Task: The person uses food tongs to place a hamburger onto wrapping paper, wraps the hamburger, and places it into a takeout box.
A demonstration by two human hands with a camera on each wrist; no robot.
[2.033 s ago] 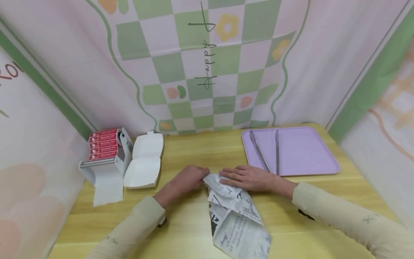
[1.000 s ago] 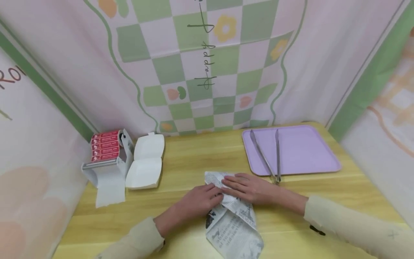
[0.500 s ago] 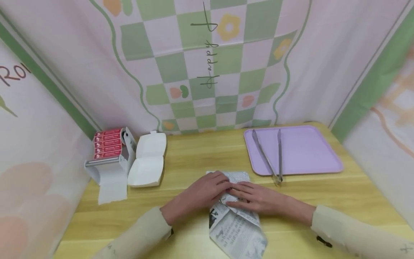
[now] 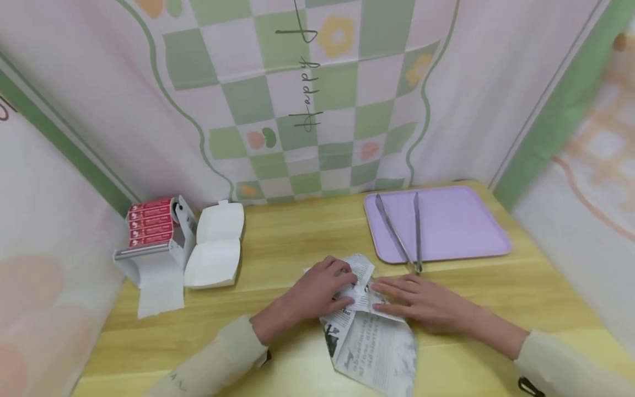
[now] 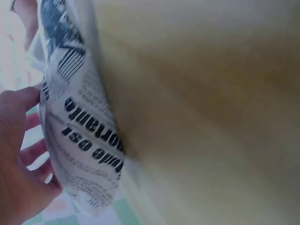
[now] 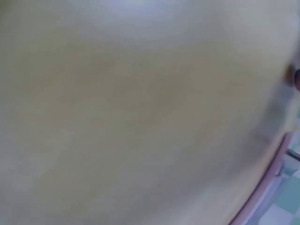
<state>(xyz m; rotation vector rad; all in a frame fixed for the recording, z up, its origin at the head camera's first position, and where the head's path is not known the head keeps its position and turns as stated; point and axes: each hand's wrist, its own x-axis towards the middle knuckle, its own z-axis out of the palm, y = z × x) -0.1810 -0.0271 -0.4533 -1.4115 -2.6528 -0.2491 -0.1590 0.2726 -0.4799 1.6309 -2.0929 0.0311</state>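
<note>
A sheet of newspaper-print wrapping paper (image 4: 379, 347) is folded into a packet on the wooden table, in the middle front of the head view. Its lower end spreads flat and its upper part is creased and layered. My left hand (image 4: 324, 289) rests on the upper left of the packet, fingers bent slightly and fingertips on the paper. The left wrist view shows the bulging side of the paper (image 5: 82, 117) beside this hand (image 5: 23, 154). My right hand (image 4: 426, 303) presses the right edge with nearly straight fingers. The packet's inside is hidden.
A purple tray (image 4: 461, 226) stands at the back right, with metal tongs (image 4: 418, 231) lying partly over its front edge. An open white clamshell box (image 4: 213, 264) and a dispenser with a roll of red labels (image 4: 151, 223) stand at the left.
My left hand went from the paper's upper left corner onto its top. The upper flaps were folded inward, and my right hand shifted from the top to the right edge.
</note>
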